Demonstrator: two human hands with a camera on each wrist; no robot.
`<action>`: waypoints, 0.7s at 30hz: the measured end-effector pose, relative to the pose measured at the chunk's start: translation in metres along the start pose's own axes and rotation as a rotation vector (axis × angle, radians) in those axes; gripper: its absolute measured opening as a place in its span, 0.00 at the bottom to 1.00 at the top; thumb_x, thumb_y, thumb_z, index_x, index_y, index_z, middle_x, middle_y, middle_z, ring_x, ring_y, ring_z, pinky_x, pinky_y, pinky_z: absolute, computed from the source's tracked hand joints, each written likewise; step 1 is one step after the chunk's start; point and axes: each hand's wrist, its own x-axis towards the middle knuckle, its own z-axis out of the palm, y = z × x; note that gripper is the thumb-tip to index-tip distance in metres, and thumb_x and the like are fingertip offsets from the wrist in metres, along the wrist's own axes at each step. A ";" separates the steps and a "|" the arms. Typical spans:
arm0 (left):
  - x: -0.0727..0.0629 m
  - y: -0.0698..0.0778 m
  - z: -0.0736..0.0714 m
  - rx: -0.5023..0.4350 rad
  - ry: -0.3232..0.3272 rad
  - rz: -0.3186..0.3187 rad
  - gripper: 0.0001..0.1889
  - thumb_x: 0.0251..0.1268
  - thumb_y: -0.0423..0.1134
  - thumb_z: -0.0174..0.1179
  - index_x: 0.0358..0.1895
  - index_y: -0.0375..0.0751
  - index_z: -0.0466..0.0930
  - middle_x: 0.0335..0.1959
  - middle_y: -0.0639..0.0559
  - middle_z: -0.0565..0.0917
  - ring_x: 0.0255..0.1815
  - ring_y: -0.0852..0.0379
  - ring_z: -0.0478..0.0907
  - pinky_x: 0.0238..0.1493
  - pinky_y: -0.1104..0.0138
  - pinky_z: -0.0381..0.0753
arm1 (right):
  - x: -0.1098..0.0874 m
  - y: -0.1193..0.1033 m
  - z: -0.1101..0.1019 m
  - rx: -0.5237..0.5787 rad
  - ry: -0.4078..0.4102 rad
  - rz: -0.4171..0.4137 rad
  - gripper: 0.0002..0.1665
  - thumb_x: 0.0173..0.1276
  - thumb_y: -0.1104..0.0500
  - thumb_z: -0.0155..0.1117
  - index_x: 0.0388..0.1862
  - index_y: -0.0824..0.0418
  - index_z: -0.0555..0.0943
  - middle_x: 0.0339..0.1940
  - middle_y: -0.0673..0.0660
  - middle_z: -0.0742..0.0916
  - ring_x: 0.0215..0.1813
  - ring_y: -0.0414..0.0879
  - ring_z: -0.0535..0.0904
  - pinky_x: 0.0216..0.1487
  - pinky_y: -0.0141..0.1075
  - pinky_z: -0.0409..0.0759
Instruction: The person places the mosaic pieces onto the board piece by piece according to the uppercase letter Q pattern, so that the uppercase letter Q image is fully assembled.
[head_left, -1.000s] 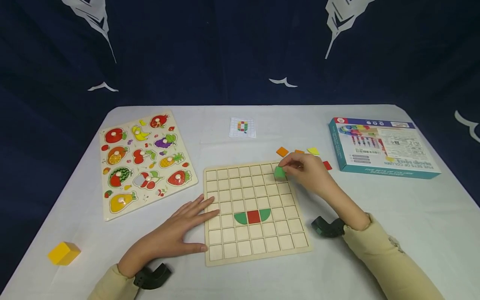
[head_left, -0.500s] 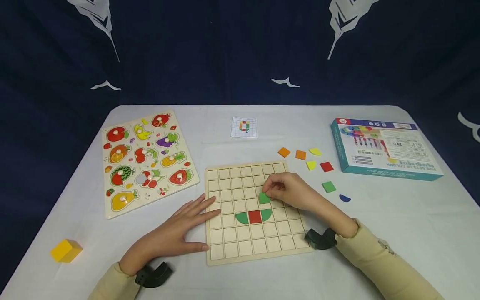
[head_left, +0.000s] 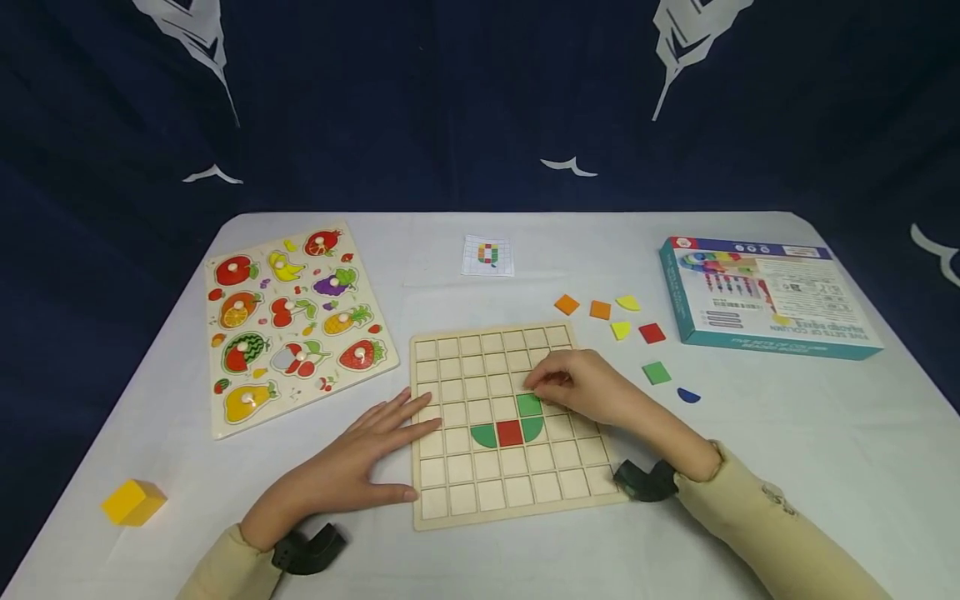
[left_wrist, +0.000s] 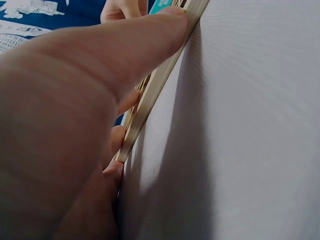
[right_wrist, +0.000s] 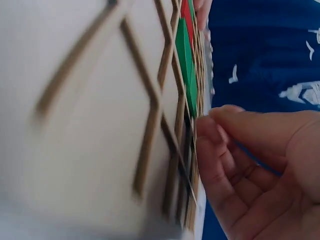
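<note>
A square wooden grid board [head_left: 491, 497] lies in the middle of the table. On it sit a red square tile [head_left: 509, 433], a green quarter-round tile [head_left: 483, 436] left of it and another green quarter-round tile [head_left: 532, 429] right of it. A green square tile [head_left: 528, 405] lies flat in the cell above the right one. Beside its upper edge are the fingertips of my right hand [head_left: 581, 383], curled, thumb against forefinger; the right wrist view shows no tile between them. My left hand [head_left: 348, 462] spreads its fingers on the board's left edge, thumb at the near corner.
Loose tiles lie right of the board: orange [head_left: 567, 304], yellow [head_left: 621, 331], red [head_left: 652, 333], green [head_left: 656, 372] and blue [head_left: 688, 395]. A pattern card [head_left: 487, 255] lies behind. A fruit puzzle [head_left: 300, 317], a yellow block [head_left: 133, 502] and a box [head_left: 768, 296] stand around.
My right hand has carried the green square tile from the board's upper right toward the red tile. It now lies flat in a cell, out of the fingers. The left hand stays put.
</note>
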 end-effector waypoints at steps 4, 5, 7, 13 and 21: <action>0.000 -0.001 0.000 0.005 0.000 0.003 0.41 0.51 0.53 0.68 0.71 0.54 0.61 0.75 0.56 0.47 0.74 0.52 0.36 0.67 0.49 0.41 | -0.017 0.011 -0.019 0.004 0.093 0.063 0.09 0.60 0.68 0.66 0.40 0.62 0.85 0.36 0.49 0.85 0.37 0.42 0.78 0.38 0.33 0.78; 0.000 -0.001 0.000 0.006 -0.001 0.001 0.41 0.51 0.53 0.68 0.71 0.54 0.61 0.75 0.56 0.47 0.74 0.52 0.36 0.67 0.49 0.41 | -0.023 0.016 -0.025 0.005 0.123 0.083 0.09 0.60 0.68 0.66 0.40 0.63 0.85 0.37 0.51 0.85 0.37 0.42 0.78 0.38 0.32 0.79; 0.000 -0.001 0.000 0.007 -0.005 -0.009 0.42 0.51 0.52 0.68 0.71 0.55 0.60 0.75 0.57 0.47 0.74 0.53 0.35 0.68 0.50 0.40 | -0.038 0.026 -0.038 0.018 0.177 0.127 0.10 0.61 0.69 0.65 0.42 0.65 0.84 0.39 0.55 0.85 0.38 0.43 0.79 0.39 0.30 0.79; 0.000 0.000 0.000 0.009 -0.007 -0.013 0.42 0.50 0.52 0.69 0.71 0.55 0.61 0.75 0.56 0.47 0.74 0.52 0.36 0.67 0.49 0.41 | -0.076 0.054 -0.060 0.002 0.269 0.319 0.14 0.66 0.62 0.61 0.49 0.67 0.81 0.48 0.63 0.82 0.47 0.51 0.76 0.42 0.35 0.78; 0.001 0.001 0.001 -0.005 0.008 0.011 0.41 0.52 0.53 0.67 0.70 0.53 0.61 0.74 0.53 0.49 0.73 0.49 0.37 0.66 0.45 0.42 | -0.083 0.068 -0.058 -0.117 0.271 0.302 0.19 0.58 0.69 0.67 0.50 0.68 0.80 0.49 0.67 0.80 0.51 0.61 0.73 0.45 0.48 0.77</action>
